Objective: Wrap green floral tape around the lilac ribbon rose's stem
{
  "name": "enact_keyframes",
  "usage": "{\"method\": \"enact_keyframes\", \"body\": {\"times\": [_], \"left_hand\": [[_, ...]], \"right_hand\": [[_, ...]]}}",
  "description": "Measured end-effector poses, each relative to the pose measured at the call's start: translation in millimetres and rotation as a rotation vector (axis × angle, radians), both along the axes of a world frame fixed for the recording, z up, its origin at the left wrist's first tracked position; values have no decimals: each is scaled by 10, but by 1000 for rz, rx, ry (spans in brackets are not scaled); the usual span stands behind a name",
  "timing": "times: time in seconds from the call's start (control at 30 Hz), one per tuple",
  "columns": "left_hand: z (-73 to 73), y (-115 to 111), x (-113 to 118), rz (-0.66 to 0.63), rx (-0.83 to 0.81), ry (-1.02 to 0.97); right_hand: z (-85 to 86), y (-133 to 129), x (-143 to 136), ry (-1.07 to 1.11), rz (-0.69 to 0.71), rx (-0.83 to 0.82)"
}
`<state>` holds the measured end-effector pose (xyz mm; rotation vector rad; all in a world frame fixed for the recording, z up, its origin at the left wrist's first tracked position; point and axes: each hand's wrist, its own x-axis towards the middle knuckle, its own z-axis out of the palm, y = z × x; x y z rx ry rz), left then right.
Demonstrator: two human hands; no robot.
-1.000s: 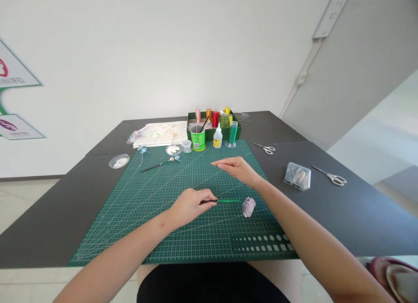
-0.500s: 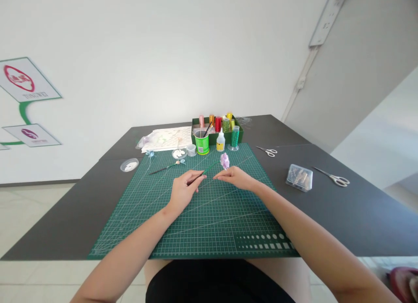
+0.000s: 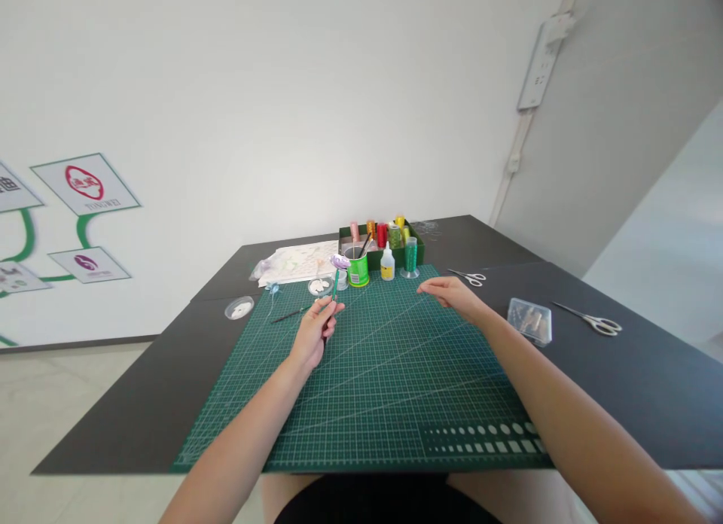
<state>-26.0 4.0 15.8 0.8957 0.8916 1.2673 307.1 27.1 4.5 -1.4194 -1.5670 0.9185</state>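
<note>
Near the middle of the green cutting mat (image 3: 373, 373), my left hand (image 3: 318, 330) is closed on a green stem (image 3: 335, 284). The stem stands nearly upright, with a pale purple flower (image 3: 340, 261) at its top, in front of the green can. My right hand (image 3: 449, 294) is over the mat's back right part, thumb and fingers pinched together; whatever they hold, if anything, is too small to make out. A green thread spool (image 3: 410, 256) stands just behind it, left of the fingers.
A glue bottle (image 3: 387, 263), a green can (image 3: 358, 269) and a box of thread spools (image 3: 425, 251) stand at the back. Scissors (image 3: 597, 324) and a clear case (image 3: 529, 321) lie right. Left are a white-piece dish (image 3: 239, 308) and a blue flower (image 3: 272, 288).
The flower stem has swung upright and leftward in my left hand. My right hand has moved right, away from the left one. The camera view has shifted.
</note>
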Motion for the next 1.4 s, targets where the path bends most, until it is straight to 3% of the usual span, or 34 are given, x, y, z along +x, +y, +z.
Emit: {"method": "enact_keyframes", "body": {"times": [0.13, 0.27, 0.37, 0.53, 0.67, 0.8, 1.0, 1.4], "left_hand": [[-14, -8, 18, -42, -45, -56], [-26, -42, 43, -89, -72, -73], [-39, -72, 64, -123, -81, -71], [-56, -119, 111, -180, -94, -56], [-73, -173, 161, -236, -106, -25], [-112, -247, 240, -299, -107, 7], [-183, -340, 359, -358, -116, 40], [-224, -329, 380, -333, -138, 34]], "right_hand": [[-16, 43, 196, -217, -257, 31], [-25, 11, 130, -357, -409, 109], [-10, -48, -120, -355, -334, 212], [-34, -234, -689, -192, -18, 311], [-125, -409, -1035, 13, 207, 282], [-180, -499, -1211, 226, 327, 191], [-133, -556, -1283, 403, 298, 31], [-136, -541, -1314, 544, 127, -28]]}}
